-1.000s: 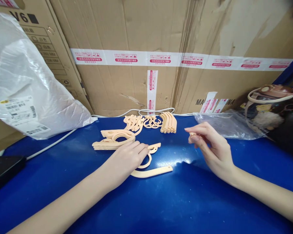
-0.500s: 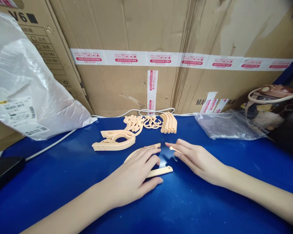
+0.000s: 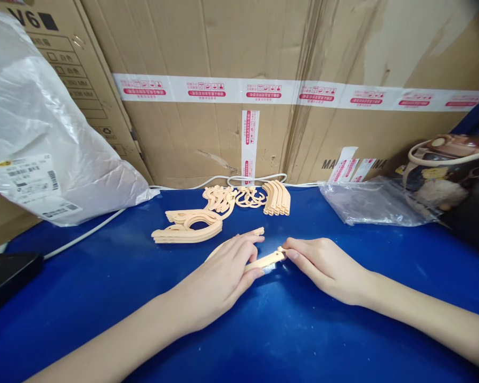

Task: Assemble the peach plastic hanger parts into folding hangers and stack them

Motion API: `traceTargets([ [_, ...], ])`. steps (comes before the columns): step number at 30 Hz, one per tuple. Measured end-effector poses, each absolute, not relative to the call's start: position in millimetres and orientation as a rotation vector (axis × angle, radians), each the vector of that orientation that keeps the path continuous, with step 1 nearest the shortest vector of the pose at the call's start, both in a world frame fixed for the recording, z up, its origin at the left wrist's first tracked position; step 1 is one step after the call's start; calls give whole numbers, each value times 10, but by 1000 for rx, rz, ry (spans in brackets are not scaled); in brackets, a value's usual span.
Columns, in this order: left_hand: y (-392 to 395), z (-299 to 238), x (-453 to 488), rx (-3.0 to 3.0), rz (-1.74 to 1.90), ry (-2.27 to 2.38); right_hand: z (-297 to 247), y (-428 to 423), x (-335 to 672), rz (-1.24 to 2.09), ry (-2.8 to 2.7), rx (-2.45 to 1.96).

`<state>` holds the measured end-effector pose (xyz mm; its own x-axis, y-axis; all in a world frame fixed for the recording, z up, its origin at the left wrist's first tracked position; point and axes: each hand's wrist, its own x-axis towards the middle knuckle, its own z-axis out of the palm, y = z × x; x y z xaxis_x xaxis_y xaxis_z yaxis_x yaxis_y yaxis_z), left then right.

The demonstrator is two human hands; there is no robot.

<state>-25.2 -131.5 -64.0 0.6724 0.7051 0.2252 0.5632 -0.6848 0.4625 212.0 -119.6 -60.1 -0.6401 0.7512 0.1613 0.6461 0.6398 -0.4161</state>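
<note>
My left hand [image 3: 219, 282] grips a cream plastic hanger arm [image 3: 265, 260] between thumb and fingers, its holed end pointing right. Partly under that hand is another curved cream piece [image 3: 258, 231], whose tip shows beyond the fingers. My right hand [image 3: 327, 268] is closed in a pinch on a small cream plastic part [image 3: 281, 249], mostly hidden by the fingertips. That part meets the end of the hanger arm. Behind the left hand lie stacked cream folding hangers [image 3: 191, 234]. Farther back are wavy cream pieces [image 3: 219, 198], loose hooks [image 3: 250, 197] and a row of curved arms [image 3: 277, 198].
Cardboard boxes [image 3: 207, 127] wall off the back of the blue table [image 3: 263, 340]. A white plastic bag [image 3: 64, 138] and a black object [image 3: 8, 282] stand left. At right lie a clear plastic bag [image 3: 375, 205] and a brown-lidded bag or cup [image 3: 443, 165]. A white cable [image 3: 83, 234] runs along the back.
My left hand has taken hold of the hanger arm and tilted its end up. My right hand's fingers have closed, bringing the small part to that end.
</note>
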Motion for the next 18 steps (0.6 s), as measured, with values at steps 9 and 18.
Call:
traceTargets([
  [9, -1318, -658, -249, 2605, 593, 961, -583, -1221, 2091, 676, -2495, -1071],
  [18, -1320, -705, -245, 2709, 557, 937, -630, -1245, 2124, 313, -2702, -1065],
])
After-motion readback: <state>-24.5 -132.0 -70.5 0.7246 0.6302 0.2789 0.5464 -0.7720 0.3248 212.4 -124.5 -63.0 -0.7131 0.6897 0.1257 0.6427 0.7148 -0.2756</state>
